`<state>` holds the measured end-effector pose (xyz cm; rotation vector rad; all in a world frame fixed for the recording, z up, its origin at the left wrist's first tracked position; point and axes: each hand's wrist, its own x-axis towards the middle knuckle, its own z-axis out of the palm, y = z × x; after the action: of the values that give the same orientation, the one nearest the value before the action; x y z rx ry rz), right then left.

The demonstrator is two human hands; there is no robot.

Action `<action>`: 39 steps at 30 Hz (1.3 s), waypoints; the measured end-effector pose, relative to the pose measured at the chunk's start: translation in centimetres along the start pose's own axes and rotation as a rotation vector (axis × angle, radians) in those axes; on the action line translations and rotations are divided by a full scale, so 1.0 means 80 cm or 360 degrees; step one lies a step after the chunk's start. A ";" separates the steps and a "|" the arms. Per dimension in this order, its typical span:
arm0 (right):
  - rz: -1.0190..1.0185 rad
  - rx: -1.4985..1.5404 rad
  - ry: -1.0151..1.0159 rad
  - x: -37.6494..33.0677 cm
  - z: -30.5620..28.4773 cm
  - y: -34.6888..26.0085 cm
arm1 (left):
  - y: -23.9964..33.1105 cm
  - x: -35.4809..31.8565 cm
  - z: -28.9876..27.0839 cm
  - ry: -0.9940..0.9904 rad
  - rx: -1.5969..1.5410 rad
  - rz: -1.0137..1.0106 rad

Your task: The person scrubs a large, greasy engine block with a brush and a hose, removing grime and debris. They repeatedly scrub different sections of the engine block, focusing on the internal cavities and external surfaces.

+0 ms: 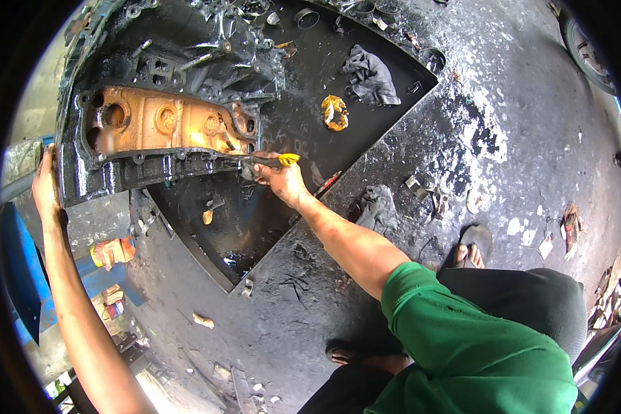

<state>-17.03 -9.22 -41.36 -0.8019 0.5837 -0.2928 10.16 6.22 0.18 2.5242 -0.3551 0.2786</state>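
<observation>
A blackened, oily engine block (152, 165) fills the upper left, with a bare orange-brown cavity (165, 123) open toward me. My left hand (46, 185) grips its left outer edge, the fingers partly hidden by the rim. At the block's near right corner, my right hand (279, 178) is closed round a screwdriver-like tool with a black and yellow handle (288, 159). The tool points left along the block's lower flange, and its tip is hard to make out. A bit of grey rag (248, 169) shows by the right fingers.
Beneath the block lies a wide black tray (386, 124) with a dark rag (371, 76) and an oily yellow-white clump (334, 112). Another grey rag (377, 208) and metal pieces (428, 193) lie on the oil-stained floor. A blue metal frame (24, 262) stands at left.
</observation>
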 end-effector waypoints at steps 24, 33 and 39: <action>-0.1178 -0.1912 -0.0188 -0.055 0.037 0.012 | 0.020 -0.026 0.008 0.0010 0.0073 0.0099; -0.0963 -0.1763 -0.0167 -0.041 -0.003 -0.002 | 0.025 -0.033 0.016 0.0101 0.0065 0.0209; -0.1055 -0.1549 -0.0197 -0.044 0.022 -0.014 | 0.022 -0.028 0.016 0.0096 0.0003 0.0131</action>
<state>-18.85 -7.35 -38.25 -1.9488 0.3005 -0.5699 7.63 4.51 -0.63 2.5007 -0.4353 0.3858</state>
